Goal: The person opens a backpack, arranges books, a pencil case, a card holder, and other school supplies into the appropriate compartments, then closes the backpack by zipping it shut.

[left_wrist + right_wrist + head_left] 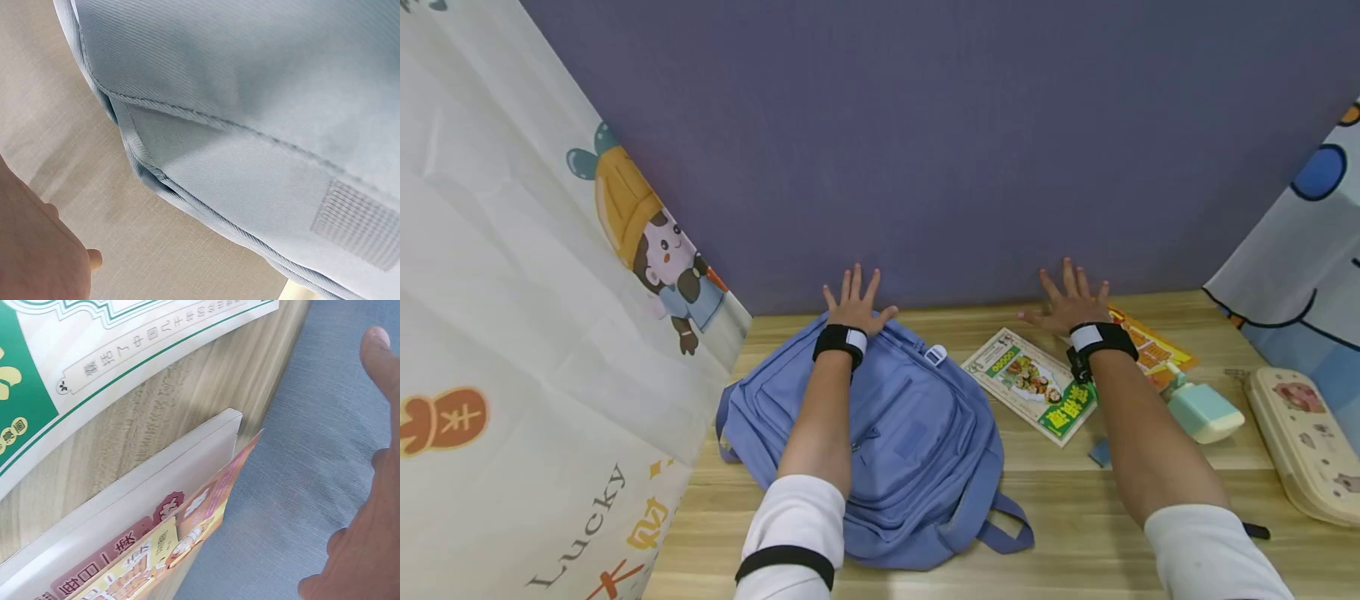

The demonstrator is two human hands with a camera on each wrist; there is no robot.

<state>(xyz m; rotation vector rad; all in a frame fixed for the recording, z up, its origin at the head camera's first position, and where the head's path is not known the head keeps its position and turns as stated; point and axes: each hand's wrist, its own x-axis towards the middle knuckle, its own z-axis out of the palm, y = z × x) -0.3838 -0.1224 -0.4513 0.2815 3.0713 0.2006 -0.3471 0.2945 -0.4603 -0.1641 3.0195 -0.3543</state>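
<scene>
Your left hand, fingers splayed and holding nothing, is the nearer to the blue backpack, which lies on the counter just toward you, long axis slanting far-left to near-right; your right hand, likewise spread, is empty.

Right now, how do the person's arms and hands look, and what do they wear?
The left hand and right hand wear no gloves. The left wrist strap and right wrist strap are black, each with a white patch. The left sleeve and right sleeve are white; a black band circles the left one.
</scene>
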